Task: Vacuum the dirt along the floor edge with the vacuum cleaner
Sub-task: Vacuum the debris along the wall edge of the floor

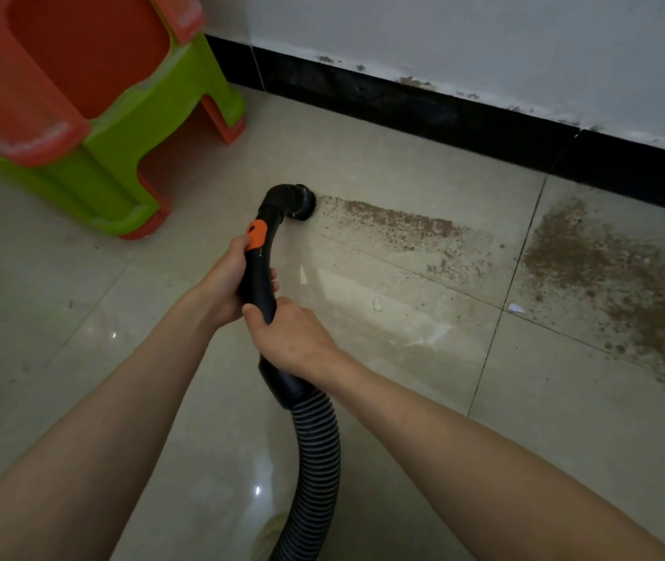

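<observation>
Both hands grip the black vacuum handle [260, 273]: the left hand [223, 283] high by the orange switch [256, 235], the right hand [292, 338] lower, above the ribbed hose [316, 451]. The nozzle [302, 202] touches the floor [403, 358] at the left end of the brown dirt [399, 226] near the black baseboard [444, 115].

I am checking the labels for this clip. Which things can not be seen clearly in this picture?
All in the head view:
- Vacuum cleaner body: outside the picture; the ribbed hose leaves at the bottom edge.
- Nozzle opening: faces the floor, hidden by its own body.
- Handle middle: covered by the left hand and right hand.
- Stacked stools: cut by the top and left edges.
- Dirt: runs past the right edge.
</observation>
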